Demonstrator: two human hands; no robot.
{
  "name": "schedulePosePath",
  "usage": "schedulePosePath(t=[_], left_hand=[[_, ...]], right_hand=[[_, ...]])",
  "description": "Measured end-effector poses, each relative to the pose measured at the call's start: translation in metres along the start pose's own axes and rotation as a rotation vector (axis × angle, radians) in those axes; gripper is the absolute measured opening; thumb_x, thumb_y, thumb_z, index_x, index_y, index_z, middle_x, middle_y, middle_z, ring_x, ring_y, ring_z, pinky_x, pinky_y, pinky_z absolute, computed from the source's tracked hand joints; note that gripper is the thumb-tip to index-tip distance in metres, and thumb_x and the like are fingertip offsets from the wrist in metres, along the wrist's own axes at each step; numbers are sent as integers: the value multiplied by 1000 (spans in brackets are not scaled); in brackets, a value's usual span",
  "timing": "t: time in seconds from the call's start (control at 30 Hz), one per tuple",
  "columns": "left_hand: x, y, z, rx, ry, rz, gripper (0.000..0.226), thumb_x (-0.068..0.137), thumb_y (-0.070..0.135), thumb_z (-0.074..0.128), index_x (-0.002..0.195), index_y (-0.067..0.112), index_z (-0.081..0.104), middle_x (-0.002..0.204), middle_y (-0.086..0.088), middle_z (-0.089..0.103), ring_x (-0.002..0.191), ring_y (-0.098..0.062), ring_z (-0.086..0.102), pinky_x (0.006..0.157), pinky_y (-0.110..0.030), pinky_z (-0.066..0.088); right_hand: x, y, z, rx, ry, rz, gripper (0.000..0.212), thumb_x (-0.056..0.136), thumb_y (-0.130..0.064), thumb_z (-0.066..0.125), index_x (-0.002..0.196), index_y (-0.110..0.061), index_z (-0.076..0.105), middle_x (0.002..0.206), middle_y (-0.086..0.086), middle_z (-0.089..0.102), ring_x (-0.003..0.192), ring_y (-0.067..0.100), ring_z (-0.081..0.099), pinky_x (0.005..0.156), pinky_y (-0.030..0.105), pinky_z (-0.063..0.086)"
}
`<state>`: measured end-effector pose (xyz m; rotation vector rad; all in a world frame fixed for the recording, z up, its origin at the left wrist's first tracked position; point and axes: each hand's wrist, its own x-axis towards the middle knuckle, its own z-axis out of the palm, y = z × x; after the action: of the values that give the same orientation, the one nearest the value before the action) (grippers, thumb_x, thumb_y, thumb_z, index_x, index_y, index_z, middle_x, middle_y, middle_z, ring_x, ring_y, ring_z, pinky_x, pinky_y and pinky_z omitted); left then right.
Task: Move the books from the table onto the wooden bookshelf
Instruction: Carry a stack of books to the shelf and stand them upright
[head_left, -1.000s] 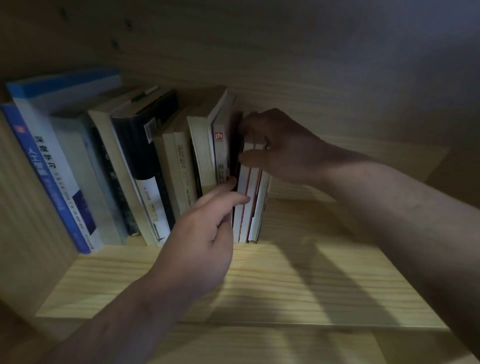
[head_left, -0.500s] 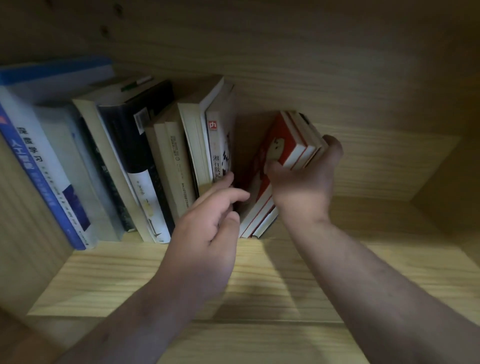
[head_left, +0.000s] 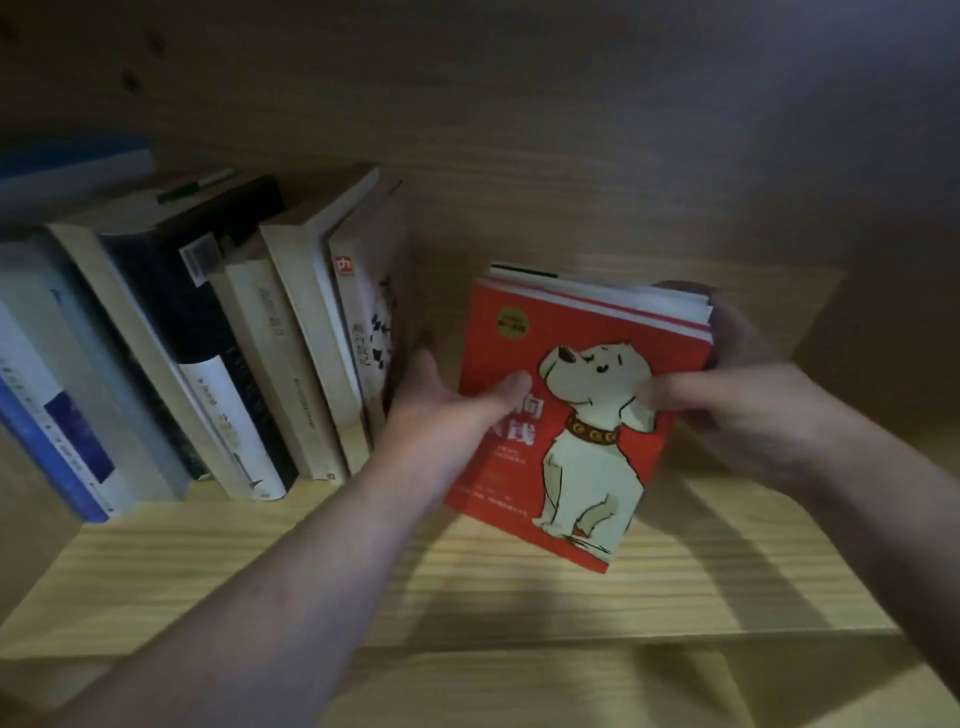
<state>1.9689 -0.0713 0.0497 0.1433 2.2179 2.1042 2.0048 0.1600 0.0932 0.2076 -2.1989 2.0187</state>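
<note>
Between left hand (head_left: 441, 415) and right hand (head_left: 743, 415), red dog-cover books (head_left: 587, 452).

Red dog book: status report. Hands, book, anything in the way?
Right hand grips red dog book at its right edge, cover facing camera. Left hand open, thumb on cover. Book tilted, apart from row of books; left hand in the gap.

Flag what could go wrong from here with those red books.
1. The red books are several thin volumes, tilted, gripped by the right hand at one edge; they might fan apart or slip.
2. The left hand sits in the gap beside the leaning row of books; closing the gap could trap its fingers.
</note>
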Motion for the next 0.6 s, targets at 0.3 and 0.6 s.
schedulePosePath(t=[0.3, 0.6], left_hand=[[8, -8, 9, -291, -298, -37, 39, 47, 28, 92, 85, 25, 82, 96, -10, 80, 87, -26, 77, 66, -32, 61], [-19, -14, 45, -292, 368, 155, 34, 59, 29, 90, 88, 35, 74, 84, 14, 79, 73, -7, 76, 57, -25, 60]], right_hand=[[-1, -9, -11, -51, -90, 23, 73, 60, 12, 72, 122, -25, 61, 107, 5, 78, 102, 26, 75, 84, 39, 63], [-20, 44, 35, -465, 379, 193, 92, 71, -43, 84, 150, -27, 40, 132, -4, 49, 130, 21, 52, 99, 34, 43]])
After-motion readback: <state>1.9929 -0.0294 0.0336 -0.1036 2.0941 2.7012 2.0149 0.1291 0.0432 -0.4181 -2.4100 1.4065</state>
